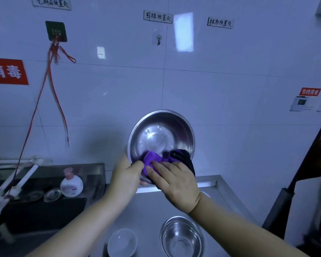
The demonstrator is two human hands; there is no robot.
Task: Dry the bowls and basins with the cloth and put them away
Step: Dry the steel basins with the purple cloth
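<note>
Steel basin [161, 134], tilted up, is gripped at its lower rim by the left hand [127, 175]. Right hand [174, 180] presses the purple cloth [152, 160] inside; wiping right around the wall should dry it best.

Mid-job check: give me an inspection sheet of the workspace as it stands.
Surface: steel counter, bare part by the wall.
Job's things: steel basin held up, tilted; purple cloth inside it; steel bowl and white bowl on the counter.
Clutter: soap bottle beside the sink.
Grippers: left hand grips the basin's rim; right hand presses the cloth.
Cables: red strings hanging from a wall hook.
Surroundings: tiled wall, signs.
</note>
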